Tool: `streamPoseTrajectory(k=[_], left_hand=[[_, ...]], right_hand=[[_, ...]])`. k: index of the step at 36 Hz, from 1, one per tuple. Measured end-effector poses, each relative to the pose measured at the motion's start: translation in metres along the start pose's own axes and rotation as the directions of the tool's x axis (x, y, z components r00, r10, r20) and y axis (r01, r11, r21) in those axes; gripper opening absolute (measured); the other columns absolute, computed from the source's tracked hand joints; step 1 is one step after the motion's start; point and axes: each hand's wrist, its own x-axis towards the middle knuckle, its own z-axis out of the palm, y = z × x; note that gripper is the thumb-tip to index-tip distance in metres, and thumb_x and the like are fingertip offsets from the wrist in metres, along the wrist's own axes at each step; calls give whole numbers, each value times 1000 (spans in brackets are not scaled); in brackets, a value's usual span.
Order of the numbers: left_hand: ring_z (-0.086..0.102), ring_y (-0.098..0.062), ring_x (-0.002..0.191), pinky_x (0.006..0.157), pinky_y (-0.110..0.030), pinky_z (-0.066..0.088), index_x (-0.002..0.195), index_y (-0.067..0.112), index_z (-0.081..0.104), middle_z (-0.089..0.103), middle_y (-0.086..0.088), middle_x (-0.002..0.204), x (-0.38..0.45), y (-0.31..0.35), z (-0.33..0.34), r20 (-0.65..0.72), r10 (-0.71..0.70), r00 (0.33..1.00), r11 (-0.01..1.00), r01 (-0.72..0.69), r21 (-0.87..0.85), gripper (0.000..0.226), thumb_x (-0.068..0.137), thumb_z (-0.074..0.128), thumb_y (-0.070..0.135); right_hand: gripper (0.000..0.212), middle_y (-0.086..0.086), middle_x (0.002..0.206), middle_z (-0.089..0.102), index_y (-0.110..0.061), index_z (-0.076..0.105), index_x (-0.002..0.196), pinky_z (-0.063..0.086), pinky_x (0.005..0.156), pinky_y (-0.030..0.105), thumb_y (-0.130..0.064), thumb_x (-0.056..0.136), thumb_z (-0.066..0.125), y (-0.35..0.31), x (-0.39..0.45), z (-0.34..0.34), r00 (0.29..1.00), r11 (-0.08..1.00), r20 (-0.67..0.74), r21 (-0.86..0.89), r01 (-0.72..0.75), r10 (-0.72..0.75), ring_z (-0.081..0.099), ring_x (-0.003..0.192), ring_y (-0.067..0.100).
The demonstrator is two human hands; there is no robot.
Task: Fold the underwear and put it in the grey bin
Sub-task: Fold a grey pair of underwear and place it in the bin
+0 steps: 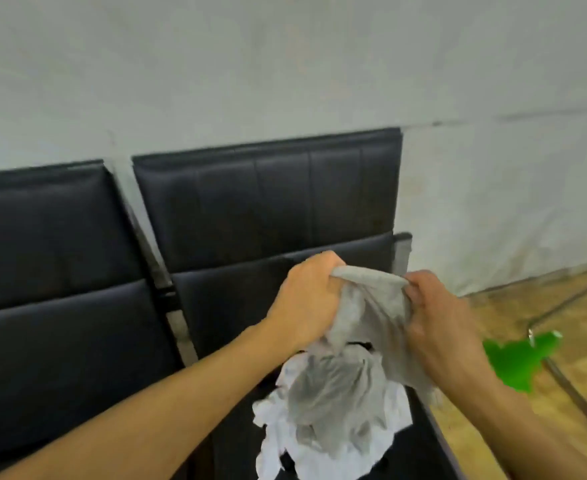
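Head view: blurred underwear (371,306) hides both hands' fingertips

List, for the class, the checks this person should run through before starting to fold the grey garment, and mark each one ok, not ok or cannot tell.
1. Left hand grips the grey underwear: ok.
2. Right hand grips its other end: ok.
3. Garment spread flat: not ok, it hangs bunched.
4. Garment free of the white pile on the black seat: cannot tell.
5. Grey bin in view: not ok.
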Motion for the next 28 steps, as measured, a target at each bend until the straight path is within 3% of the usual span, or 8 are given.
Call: streamPoseTrajectory(k=[5,8,12,16,20,23,26,28], left_hand=[[61,-15,81,66,-24,47,91,20,55,63,2,87,-32,95,-121,-25,30,999,1000,-30,-7,15,92,56,35],[58,-3,84,68,-15,46,99,30,51,60,13,94,-81,152,-202,87,40,995,998,-44,49,33,79,67,50],[58,-7,87,73,-23,50,111,31,46,56,7,102,-156,206,-300,77,-34,996,999,34,1,43,79,74,35],[44,-10,68,59,-24,38,98,19,44,47,1,82,-238,235,-381,-47,-70,996,995,67,-69,33,68,57,16],[43,-7,64,53,-17,36,96,17,44,48,-2,79,-309,245,-437,-207,21,978,991,-48,-124,26,73,53,7],[52,-9,69,60,-18,43,89,17,52,58,6,74,-349,242,-474,-347,82,934,982,-136,-133,21,92,49,-4],[56,-3,69,66,-15,44,75,14,61,62,11,72,-385,232,-510,-463,78,883,990,-123,-68,29,92,48,-5],[58,0,73,68,-13,43,75,15,65,65,13,77,-412,222,-534,-476,37,879,995,-77,-66,29,92,49,-2]], right_hand=[[19,-8,77,60,-25,53,82,38,62,7,-24,98,43,-98,9,-118,976,960,-87,182,211,-198,54,71,3],[16,-7,82,64,-37,56,94,40,63,12,-51,86,53,-174,-8,-190,935,916,94,258,308,-341,57,74,4],[58,-34,104,53,-63,40,115,41,75,10,-69,64,67,-262,-43,-244,768,867,403,203,455,-497,53,92,-14],[27,-24,91,63,-44,60,97,43,73,15,-30,78,73,-345,-64,-268,709,785,336,252,567,-620,57,87,-7],[5,-10,79,68,-23,69,84,44,62,11,-26,86,65,-423,-90,-273,684,722,247,341,602,-687,61,71,2],[35,9,80,67,-3,66,84,45,65,23,-36,90,56,-479,-106,-269,696,724,239,383,574,-678,61,69,16],[50,14,93,70,2,67,97,50,78,34,-44,92,50,-537,-126,-258,695,718,243,427,550,-677,66,83,24],[56,22,97,67,9,62,99,47,74,34,-45,93,50,-577,-141,-241,710,715,232,470,517,-665,64,78,25]])
